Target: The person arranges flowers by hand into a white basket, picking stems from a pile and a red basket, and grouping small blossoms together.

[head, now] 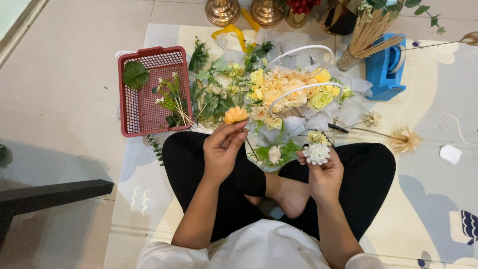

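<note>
The landmark here is the flower basket (294, 94), a white-handled arrangement packed with yellow and cream blooms, standing on the mat just beyond the seated person's crossed legs. At the basket's near left edge the left hand (222, 149) is closed around the stem of 1 orange flower (235, 115), fingertips pinched just under the head so the bloom stands upright above them. At the basket's near right edge the right hand (324, 172) holds 1 white flower (316, 153) the same way, fingers curled narrowly about its base, with the head facing up. Both blooms look very light and soft (whether they are silk or fresh cannot be told), and their petals would likely crush or shed under pressure, so the stiffer stem right below the head seems the safest place to grip, as both hands do now. Left of the basket sits a red tray (130, 102) with leaves and sprigs; behind the basket to the right stand a bundle of sticks (366, 35) and a blue tape dispenser (386, 67).
</note>
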